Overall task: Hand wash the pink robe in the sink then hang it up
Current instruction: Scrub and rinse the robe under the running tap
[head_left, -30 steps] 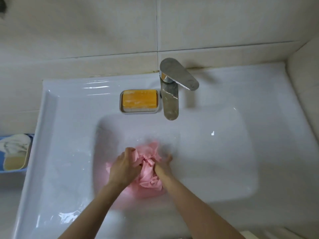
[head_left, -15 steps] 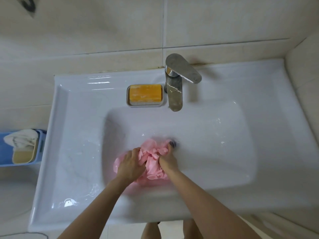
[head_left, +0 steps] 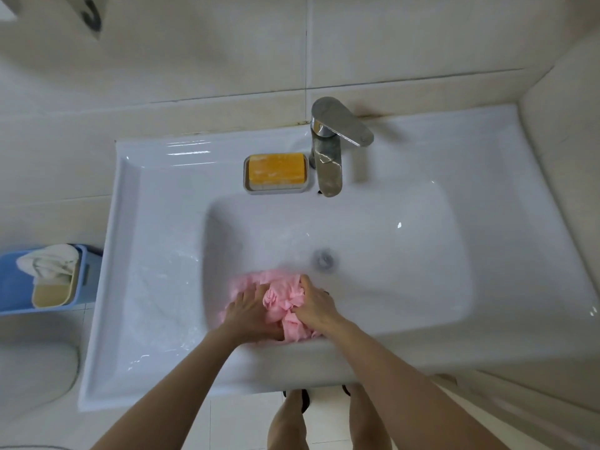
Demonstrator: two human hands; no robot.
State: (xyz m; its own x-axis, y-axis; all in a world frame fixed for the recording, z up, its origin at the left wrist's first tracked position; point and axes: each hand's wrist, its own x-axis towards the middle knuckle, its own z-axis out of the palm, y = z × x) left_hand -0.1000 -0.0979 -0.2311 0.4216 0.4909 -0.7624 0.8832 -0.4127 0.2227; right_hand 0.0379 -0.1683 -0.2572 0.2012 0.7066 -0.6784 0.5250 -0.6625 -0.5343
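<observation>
The pink robe (head_left: 281,300) lies bunched up and wet in the near left part of the white sink (head_left: 406,254), close to the front wall of the basin. My left hand (head_left: 248,311) grips the bunch from the left. My right hand (head_left: 316,305) grips it from the right, with crumpled folds standing up between the two hands. The drain (head_left: 324,259) shows uncovered just beyond my right hand. The lower part of the robe is hidden under my hands and the sink's front rim.
A chrome faucet (head_left: 329,157) stands at the back of the sink, with an orange soap bar (head_left: 277,170) in a grey dish to its left. A blue bin (head_left: 48,277) holding a white cloth sits on the floor at the left. My legs show below the sink.
Both hands have drawn the robe toward the near wall of the basin, uncovering the drain. The view has pulled back and shifted, so the sink sits further right.
</observation>
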